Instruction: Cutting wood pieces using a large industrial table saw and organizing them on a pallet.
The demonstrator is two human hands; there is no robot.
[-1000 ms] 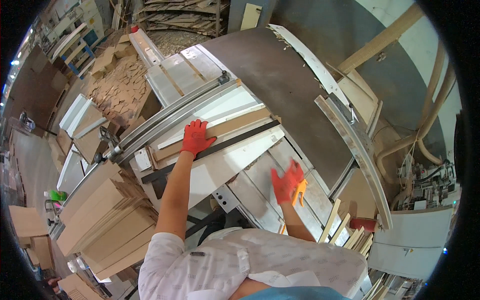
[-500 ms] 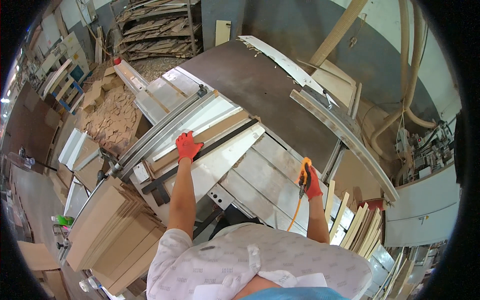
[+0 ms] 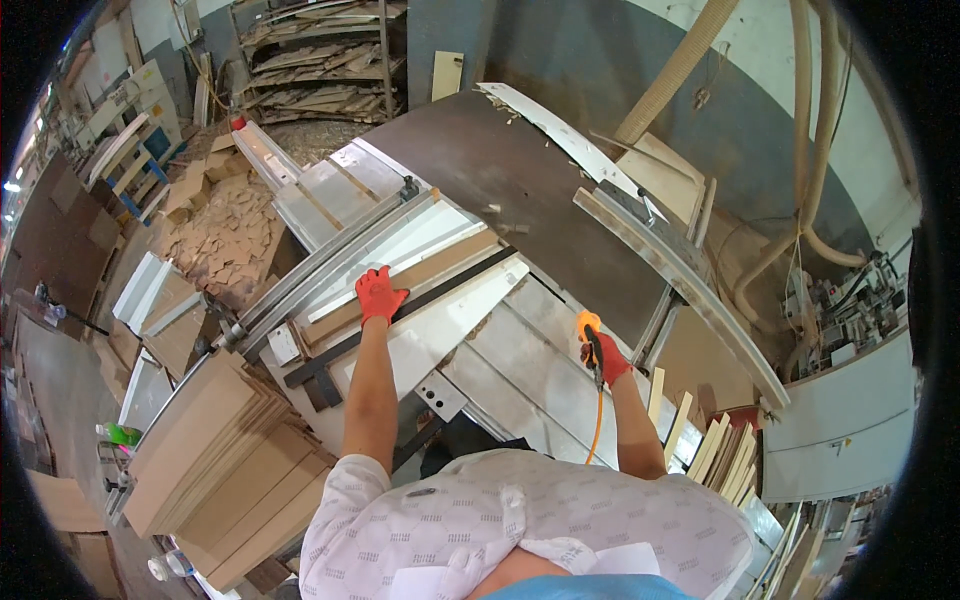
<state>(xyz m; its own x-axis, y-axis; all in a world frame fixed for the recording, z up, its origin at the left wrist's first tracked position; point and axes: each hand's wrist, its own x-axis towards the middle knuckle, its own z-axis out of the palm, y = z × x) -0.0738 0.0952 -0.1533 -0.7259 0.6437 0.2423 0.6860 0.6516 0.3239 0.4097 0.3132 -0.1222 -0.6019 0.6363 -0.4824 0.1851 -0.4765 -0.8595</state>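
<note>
Brown top: broad, on the far side; a chipped white strip lines its far edge; blurred pale flecks on it are too small to identify.
Metal table: grooved, nearer the person, with open room across it between the two hands; the shirt hides part of its near edge.
Board stack: at the left, its layered edges uneven.
Beam: slants along the right side of the brown top.
White panel: tapers to a corner over the metal table; the left forearm covers part of it.
Black bar: lies slantwise along the white panel, broken from sight at the left wrist.
Brown strip: just beyond the black bar, roughly alongside it; its middle is under the left hand.
Left hand: red-gloved, resting on the brown strip, fingers somewhat spread and wrapped round nothing, thumb out toward the black bar.
Right hand: red-gloved, above the metal table, fingers closed round the orange gun, which partly hides them.
Orange gun: nozzle detail hard to make out.
Hose: thin, orange, hanging from the gun; its lower end is lost behind the shirt.
</note>
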